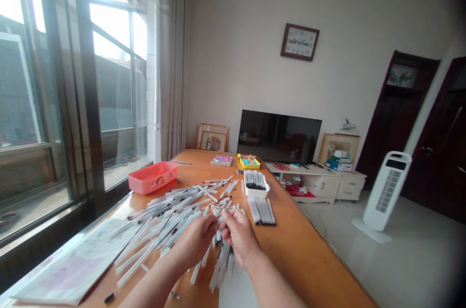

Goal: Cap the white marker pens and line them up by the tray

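My left hand (200, 240) and my right hand (240, 236) meet above a loose pile of white pens (174, 218), their fingertips pinched close together. Whatever sits between the fingers is small and mostly hidden, and I cannot make it out. Many of the pens have black ends, and they lie in all directions across the wooden table (302, 254). Right of the pile, a neat row of pens (262, 211) lies side by side. Just behind that row, a white basket (257, 193) holds more pens with black ends.
A pink-red plastic basket (153, 179) stands at the table's left edge by the window. Printed paper sheets (69, 269) lie at front left, near a small black cap (108, 298). A yellow box (249, 162) and a colourful booklet (221, 160) are at the far end.
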{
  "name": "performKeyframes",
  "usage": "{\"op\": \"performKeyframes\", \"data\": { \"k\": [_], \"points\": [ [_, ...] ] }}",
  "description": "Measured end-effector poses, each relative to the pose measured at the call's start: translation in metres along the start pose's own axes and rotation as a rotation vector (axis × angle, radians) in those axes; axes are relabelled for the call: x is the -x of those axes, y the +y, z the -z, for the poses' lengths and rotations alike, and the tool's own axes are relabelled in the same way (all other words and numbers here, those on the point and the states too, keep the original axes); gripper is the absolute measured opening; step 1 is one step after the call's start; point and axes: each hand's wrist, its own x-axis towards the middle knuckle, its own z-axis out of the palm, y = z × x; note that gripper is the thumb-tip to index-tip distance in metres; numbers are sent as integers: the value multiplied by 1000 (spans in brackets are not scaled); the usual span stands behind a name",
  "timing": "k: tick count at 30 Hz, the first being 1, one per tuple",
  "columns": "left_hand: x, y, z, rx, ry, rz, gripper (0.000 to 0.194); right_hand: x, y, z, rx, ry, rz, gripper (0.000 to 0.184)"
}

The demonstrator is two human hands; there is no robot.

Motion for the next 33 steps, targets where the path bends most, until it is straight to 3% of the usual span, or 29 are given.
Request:
{"op": "performKeyframes", "data": {
  "k": [4, 9, 16, 27, 31, 33],
  "points": [
    [-2, -3, -3, 0, 4, -79, 28, 0, 2, -1, -12, 6, -18, 52],
    [-3, 2, -3, 14, -21, -101, 29, 2, -2, -3, 79, 36, 98, 51],
    [-5, 21, 7, 265, -160, -63, 38, 5, -9, 5, 187, -9, 194, 48],
    [5, 21, 30, 424, -291, 134, 46, 10, -14, 3, 68, -142, 79, 44],
    [9, 7, 36, 514, -345, 314, 51, 2, -25, 17, -135, -22, 110, 43],
    [8, 0, 36, 631, -265, 357, 50, -2, -26, 23, -128, 70, 148, 44]
  ]
}}
